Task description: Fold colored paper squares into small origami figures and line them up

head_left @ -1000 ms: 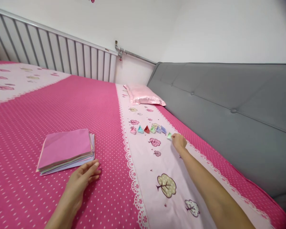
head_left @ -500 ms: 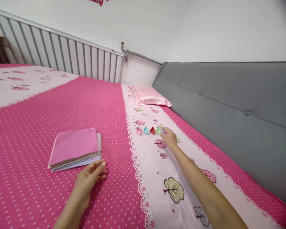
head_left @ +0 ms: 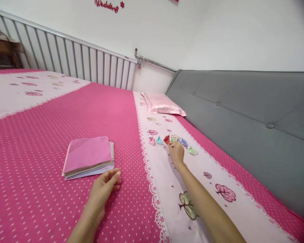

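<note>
Fingers of the right hand [head_left: 176, 152], just right of the frame's centre, are bunched together with their tips down among a row of small folded paper shapes [head_left: 167, 139] on the pale printed strip of the bedsheet [head_left: 40, 141]; whether they actually pinch one of the shapes I cannot tell. Pink, teal and red pieces sit just left of the fingertips, a blue one just right, and a green folded piece [head_left: 193, 151] lies a little apart, lower right of the row. Lower in the frame, left of centre, the left hand [head_left: 103, 189] lies palm down on the dotted pink sheet, fingers straight and close together, holding nothing, its tips just beside the lower right corner of a stack of coloured paper squares [head_left: 89, 157] with a pink sheet on top. A satin pink pillow [head_left: 162, 104] rests above the row, against the grey padded headboard [head_left: 243, 111] filling the right side
</note>
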`<state>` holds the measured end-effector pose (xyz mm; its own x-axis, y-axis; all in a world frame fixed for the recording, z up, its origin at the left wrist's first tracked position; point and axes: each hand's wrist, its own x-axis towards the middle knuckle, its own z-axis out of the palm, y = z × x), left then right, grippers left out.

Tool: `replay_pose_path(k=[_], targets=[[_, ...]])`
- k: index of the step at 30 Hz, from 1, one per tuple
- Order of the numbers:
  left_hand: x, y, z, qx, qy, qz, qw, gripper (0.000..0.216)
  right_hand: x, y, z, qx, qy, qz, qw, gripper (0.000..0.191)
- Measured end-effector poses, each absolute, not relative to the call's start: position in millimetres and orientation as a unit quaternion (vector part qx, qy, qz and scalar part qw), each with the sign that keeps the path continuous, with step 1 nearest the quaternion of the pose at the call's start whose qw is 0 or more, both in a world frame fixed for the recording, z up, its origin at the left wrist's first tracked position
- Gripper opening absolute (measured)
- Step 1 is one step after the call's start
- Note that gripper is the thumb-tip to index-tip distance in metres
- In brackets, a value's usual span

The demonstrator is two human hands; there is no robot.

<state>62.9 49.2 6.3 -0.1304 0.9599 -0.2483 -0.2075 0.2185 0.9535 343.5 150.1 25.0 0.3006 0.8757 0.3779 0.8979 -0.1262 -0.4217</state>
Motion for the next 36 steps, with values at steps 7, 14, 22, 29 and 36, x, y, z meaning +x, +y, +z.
replay_pose_path(k=[7, 14, 22, 29, 36], targets=[[76, 30, 31, 0.444, 0.433, 0.574, 0.535, 0.060, 235, 30, 50, -0.574, -0.733, -0.028, 0.363, 0.016], [78, 25, 31, 0.434, 0.411, 0.572, 0.562, 0.044, 200, 2, 40, -0.538, -0.749, -0.059, 0.383, 0.017], [79, 26, 26, 0.376, 0.443, 0.553, 0.597, 0.025, 202, 1, 25, -0.459, -0.787, -0.031, 0.412, 0.020], [74, 27, 25, 0.356, 0.445, 0.543, 0.617, 0.019, 199, -1, 22, -0.433, -0.781, -0.006, 0.450, 0.019], [69, 30, 12, 0.442, 0.485, 0.535, 0.533, 0.019, 196, 0, 12, -0.411, -0.792, 0.002, 0.452, 0.020]])
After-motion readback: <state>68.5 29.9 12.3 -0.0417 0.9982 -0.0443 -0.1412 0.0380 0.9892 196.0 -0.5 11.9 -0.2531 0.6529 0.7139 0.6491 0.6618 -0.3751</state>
